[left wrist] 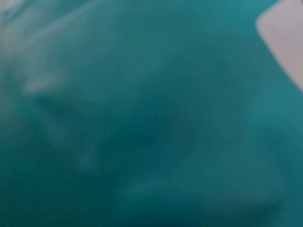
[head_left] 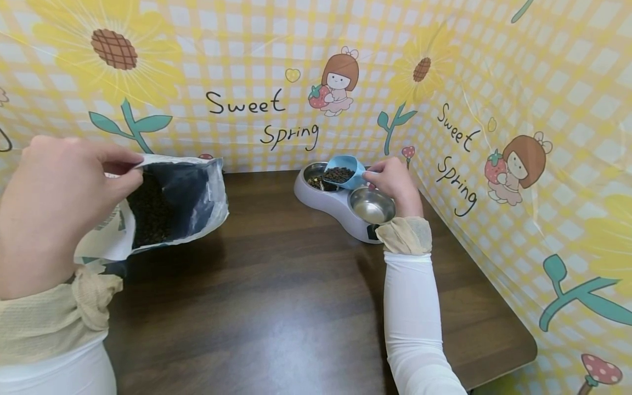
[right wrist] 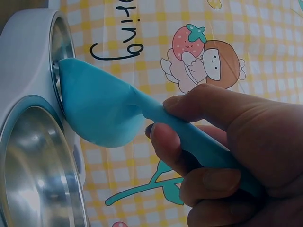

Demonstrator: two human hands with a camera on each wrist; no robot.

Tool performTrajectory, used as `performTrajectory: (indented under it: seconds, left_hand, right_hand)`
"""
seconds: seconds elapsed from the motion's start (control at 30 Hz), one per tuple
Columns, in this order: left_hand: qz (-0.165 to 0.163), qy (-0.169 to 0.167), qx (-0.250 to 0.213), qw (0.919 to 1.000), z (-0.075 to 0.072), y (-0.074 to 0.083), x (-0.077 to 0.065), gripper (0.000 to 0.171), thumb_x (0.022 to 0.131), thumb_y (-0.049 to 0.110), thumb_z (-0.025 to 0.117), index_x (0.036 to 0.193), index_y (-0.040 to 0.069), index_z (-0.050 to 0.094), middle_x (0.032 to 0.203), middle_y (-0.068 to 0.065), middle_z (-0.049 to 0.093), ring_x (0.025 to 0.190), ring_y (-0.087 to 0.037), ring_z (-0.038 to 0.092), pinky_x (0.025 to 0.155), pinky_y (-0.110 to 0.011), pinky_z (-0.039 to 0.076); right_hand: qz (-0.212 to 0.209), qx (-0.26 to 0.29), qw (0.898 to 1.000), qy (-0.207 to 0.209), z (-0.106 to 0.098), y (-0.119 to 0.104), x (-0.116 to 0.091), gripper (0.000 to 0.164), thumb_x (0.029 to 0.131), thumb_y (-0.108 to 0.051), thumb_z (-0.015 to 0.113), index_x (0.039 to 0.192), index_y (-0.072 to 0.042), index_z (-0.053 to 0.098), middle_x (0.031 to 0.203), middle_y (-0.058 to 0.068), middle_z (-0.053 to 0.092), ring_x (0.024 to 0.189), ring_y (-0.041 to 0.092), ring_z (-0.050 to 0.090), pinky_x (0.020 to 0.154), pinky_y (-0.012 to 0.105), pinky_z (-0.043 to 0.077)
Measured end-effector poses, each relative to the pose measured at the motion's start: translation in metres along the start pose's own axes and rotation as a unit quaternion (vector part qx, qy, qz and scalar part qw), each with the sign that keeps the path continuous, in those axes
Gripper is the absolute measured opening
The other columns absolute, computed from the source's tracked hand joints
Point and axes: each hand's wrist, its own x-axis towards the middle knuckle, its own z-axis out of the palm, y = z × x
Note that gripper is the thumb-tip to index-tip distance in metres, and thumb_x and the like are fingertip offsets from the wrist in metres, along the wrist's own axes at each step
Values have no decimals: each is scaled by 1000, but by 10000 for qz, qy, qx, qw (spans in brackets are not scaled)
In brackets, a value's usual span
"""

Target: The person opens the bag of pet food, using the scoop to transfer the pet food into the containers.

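My left hand (head_left: 59, 203) pinches the top edge of a pet food bag (head_left: 197, 219), whose mouth gapes toward the right with dark kibble (head_left: 153, 214) inside. Only the bag's blurred teal side (left wrist: 156, 113) fills the left wrist view. In my right hand (head_left: 395, 181) is the handle of a light blue scoop (right wrist: 104, 106), fingers curled round it. Dark kibble (head_left: 339, 175) lies in the scoop, tilted over the farther steel bowl (head_left: 312, 169) of a white double pet feeder (head_left: 316, 202). Some food shows in that bowl. The nearer steel bowl (head_left: 371, 207) shows bare metal.
A brown wooden table (head_left: 276, 296) carries the feeder near its back right. Yellow checked cloth (head_left: 237, 55) with printed flowers and figures hangs behind and along the right side. The table's rounded front right corner (head_left: 528, 348) is in view.
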Motion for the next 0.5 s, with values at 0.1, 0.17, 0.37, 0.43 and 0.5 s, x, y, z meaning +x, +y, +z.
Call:
performTrajectory:
  seconds: [0.1,0.17,0.37,0.43,0.5]
  left_hand:
    - [-22,-42,16,10000,0,0,0,25,80,10,63,95,-3,78,76,-27,74,50,-44,56,52,-53,36]
    - [-3,-31,27,10000,0,0,0,24,80,10,63,95,-3,78,76,-27,74,51,-44,57,53,-55,36]
    - [-29,-96,90,9999,1,0,0,25,81,10,62,96,-3,77,77,-27,74,54,-46,57,57,-57,35]
    - [-35,-131,115,9998,1,-1,0,25,81,11,63,97,-3,77,76,-27,74,53,-45,57,56,-56,35]
    - [-36,-123,110,9999,1,-1,0,25,81,11,62,96,-3,77,76,-27,74,54,-46,58,56,-56,35]
  right_hand:
    - [25,-120,9999,23,1,-2,1,32,92,-28,62,115,-10,76,86,14,79,78,22,61,59,27,41]
    - [28,-175,9998,42,1,-3,1,33,92,-28,62,117,-11,75,87,13,79,79,22,62,60,28,41]
    - [124,-293,9995,58,2,-7,1,36,91,-31,63,120,-12,74,88,10,80,83,21,62,64,29,42]
    - [141,-335,9993,29,2,-9,0,38,91,-32,64,123,-13,72,88,10,80,85,21,62,65,30,42]
    - [113,-394,9992,-13,3,-10,0,40,91,-32,64,125,-13,71,90,10,80,85,21,63,65,31,43]
